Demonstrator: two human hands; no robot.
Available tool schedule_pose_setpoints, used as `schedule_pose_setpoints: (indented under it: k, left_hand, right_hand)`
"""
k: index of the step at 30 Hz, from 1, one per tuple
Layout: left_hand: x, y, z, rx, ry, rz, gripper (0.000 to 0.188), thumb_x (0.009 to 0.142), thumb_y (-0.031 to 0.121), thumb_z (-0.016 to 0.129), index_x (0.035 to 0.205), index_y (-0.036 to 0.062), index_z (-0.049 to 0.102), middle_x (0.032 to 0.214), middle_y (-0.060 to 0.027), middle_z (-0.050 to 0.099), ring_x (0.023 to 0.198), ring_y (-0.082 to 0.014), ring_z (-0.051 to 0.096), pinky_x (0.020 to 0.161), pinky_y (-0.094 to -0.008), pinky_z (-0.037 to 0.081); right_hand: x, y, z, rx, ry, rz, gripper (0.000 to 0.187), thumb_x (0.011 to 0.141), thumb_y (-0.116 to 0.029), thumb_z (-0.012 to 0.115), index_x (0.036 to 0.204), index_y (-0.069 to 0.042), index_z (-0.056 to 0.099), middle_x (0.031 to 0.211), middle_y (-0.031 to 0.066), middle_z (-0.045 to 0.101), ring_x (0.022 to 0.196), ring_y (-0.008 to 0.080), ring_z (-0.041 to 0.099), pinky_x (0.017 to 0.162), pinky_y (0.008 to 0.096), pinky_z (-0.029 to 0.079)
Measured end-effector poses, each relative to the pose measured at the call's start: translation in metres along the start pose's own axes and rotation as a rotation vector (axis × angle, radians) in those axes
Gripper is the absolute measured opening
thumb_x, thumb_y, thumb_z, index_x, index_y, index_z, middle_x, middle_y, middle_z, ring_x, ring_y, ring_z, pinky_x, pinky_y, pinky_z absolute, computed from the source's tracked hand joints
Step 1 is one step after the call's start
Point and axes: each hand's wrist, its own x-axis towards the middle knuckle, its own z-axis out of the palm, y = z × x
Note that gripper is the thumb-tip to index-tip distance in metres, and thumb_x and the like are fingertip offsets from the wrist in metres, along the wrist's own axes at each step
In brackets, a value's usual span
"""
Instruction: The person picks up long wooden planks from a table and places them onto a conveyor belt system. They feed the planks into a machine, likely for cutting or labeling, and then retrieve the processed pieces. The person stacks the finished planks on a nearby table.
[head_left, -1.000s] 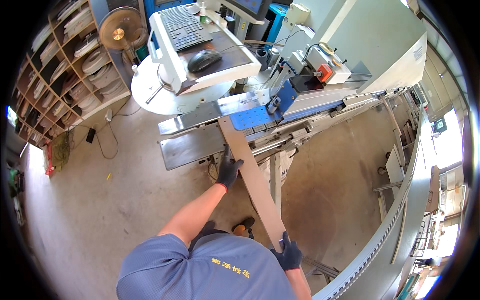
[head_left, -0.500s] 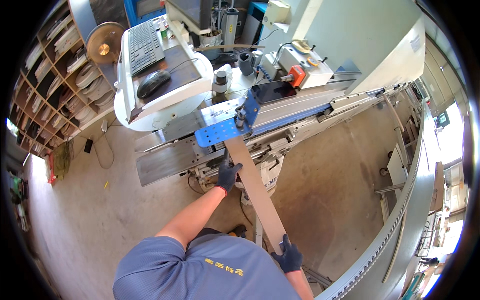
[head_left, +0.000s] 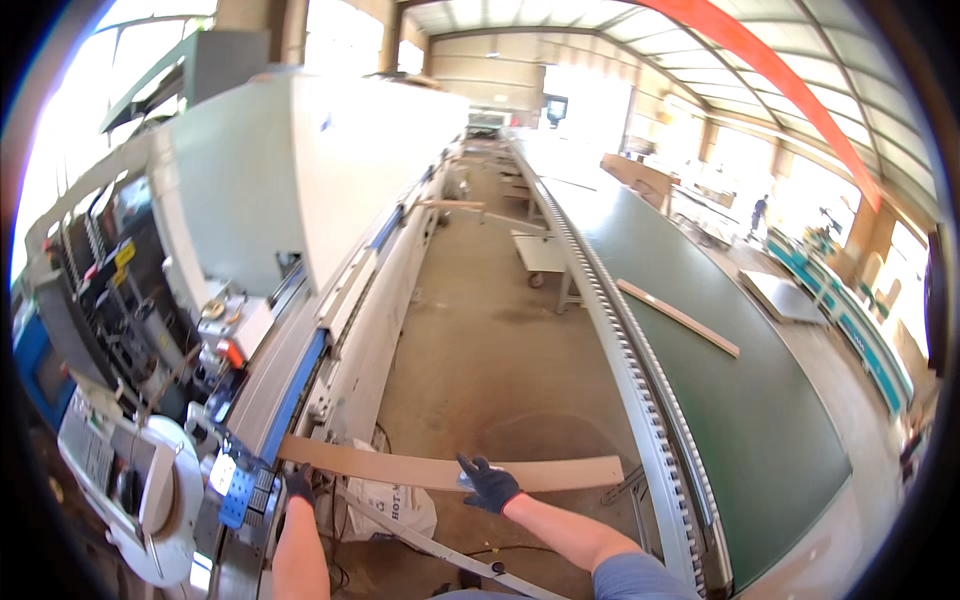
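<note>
A long, narrow light-brown board [head_left: 400,468] lies crosswise in front of me, its left end at the machine's blue perforated plate [head_left: 238,490]. My left hand [head_left: 300,484], in a dark glove, is closed at the board's near edge close to that end; part of its fingers is hidden. My right hand [head_left: 490,486], also gloved, lies over the board right of its middle, two fingers pointing up and left. A small pale thing [head_left: 465,481] shows between its thumb and fingers, too small to name. The board's right end reaches past this hand.
On the left runs a long machine bed with a blue rail [head_left: 292,395], beside a keyboard stand [head_left: 165,490]. To the right stands a long dark-green table [head_left: 720,430] with a toothed edge, bearing a wooden strip [head_left: 680,318]. A white sack [head_left: 400,505] sits below the board.
My view has swung up and right, showing the hall and green table. My right hand has moved from near the board's end toward its middle; my left hand stays near the blue plate.
</note>
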Motion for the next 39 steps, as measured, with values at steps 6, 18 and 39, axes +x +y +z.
schedule_pose_setpoints:
  k: [6,18,39]
  left_hand:
    - [-0.077,-0.056,0.057,0.449,-0.313,0.058,0.057,0.088,0.009,0.068,0.14,0.0093,0.045,0.089,-0.0082,0.065,0.061,-0.0157,0.059,0.048,-0.034,0.049]
    - [-0.529,-0.252,0.224,0.799,-1.564,0.365,0.045,0.088,0.019,0.068,0.127,-0.0032,0.06,0.117,-0.0187,0.068,0.106,-0.0266,0.067,0.093,-0.0357,0.052]
    - [-0.99,-0.632,0.281,1.312,-2.137,1.177,0.112,0.065,0.046,0.085,0.153,0.0019,0.031,0.142,-0.0244,0.048,0.133,-0.0395,0.045,0.112,-0.0468,0.038]
  right_hand:
    - [-0.197,0.0,0.072,0.758,-0.106,0.406,0.04,0.087,-0.048,0.068,0.099,-0.01,0.067,0.091,0.0202,0.071,0.088,0.0355,0.068,0.078,0.0449,0.05]
    - [-0.57,-0.107,0.04,1.424,0.805,1.069,0.038,0.091,-0.038,0.074,0.107,-0.007,0.059,0.083,0.003,0.061,0.068,0.0118,0.057,0.059,0.03,0.046]
    - [-0.927,-0.157,0.019,1.617,1.918,1.283,0.048,0.101,-0.02,0.059,0.14,0.006,0.045,0.089,0.0141,0.066,0.056,0.0147,0.059,0.048,0.0278,0.049]
